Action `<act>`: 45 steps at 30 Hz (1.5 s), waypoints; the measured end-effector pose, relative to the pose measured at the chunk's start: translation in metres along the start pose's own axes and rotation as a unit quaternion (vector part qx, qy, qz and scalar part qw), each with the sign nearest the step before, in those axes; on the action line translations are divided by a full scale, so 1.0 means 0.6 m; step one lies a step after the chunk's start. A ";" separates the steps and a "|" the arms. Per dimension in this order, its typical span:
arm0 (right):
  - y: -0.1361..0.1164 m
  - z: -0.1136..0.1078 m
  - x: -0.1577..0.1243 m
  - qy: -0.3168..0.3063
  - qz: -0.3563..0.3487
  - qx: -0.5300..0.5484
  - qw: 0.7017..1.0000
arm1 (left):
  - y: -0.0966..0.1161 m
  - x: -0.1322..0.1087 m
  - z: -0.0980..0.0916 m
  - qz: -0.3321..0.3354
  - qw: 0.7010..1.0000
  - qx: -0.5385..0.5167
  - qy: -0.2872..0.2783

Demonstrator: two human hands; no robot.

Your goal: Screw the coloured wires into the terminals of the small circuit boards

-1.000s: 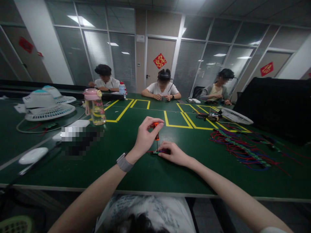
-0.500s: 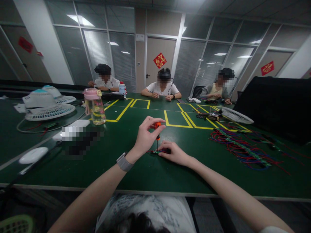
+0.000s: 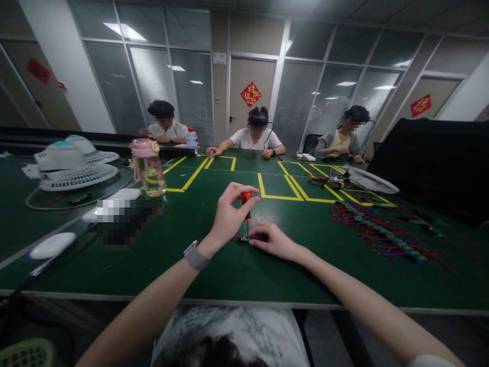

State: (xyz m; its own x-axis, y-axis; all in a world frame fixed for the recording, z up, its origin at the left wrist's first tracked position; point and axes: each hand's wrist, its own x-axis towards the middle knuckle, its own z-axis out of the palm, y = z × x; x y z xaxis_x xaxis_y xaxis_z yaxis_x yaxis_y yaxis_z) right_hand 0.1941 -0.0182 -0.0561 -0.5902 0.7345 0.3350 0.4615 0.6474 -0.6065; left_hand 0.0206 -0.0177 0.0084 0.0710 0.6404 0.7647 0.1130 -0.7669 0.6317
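Note:
My left hand [image 3: 229, 214] pinches the orange handle of a small screwdriver [image 3: 246, 204], held upright with its tip down on a small green circuit board [image 3: 245, 238] on the green table [image 3: 237, 270]. A grey watch sits on that wrist. My right hand [image 3: 273, 239] rests on the table just right of the board, with its fingers closed on the board's edge.
A pile of red, blue and green wires [image 3: 378, 229] lies to the right. A pink-lidded water bottle [image 3: 148, 168], white fan parts [image 3: 72, 165] and white pieces [image 3: 51, 244] lie at the left. Three people sit at the far side. A black case [image 3: 435, 168] stands at right.
My left fingers have shifted on the screwdriver handle, as in turning it. My right hand has stayed on the board. A person across the table has stretched an arm out.

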 end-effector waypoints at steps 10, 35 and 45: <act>-0.002 -0.001 0.000 -0.004 0.001 0.003 1.000 | 0.003 0.001 0.000 -0.040 0.995 -0.075 -0.053; 0.000 -0.001 0.001 -0.004 0.001 0.004 1.000 | 0.006 0.000 -0.001 -0.009 1.000 -0.011 -0.016; -0.004 -0.002 0.000 -0.006 0.004 -0.002 1.000 | 0.005 0.000 -0.001 0.013 1.000 0.006 0.012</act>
State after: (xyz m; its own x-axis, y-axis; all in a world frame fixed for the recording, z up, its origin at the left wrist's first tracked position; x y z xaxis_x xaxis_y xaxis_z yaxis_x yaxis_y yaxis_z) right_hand 0.1939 -0.0195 -0.0535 -0.5940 0.7376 0.3210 0.4699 0.6420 -0.6058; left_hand 0.0204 -0.0202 0.0106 0.0510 0.6195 0.7834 0.1241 -0.7822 0.6105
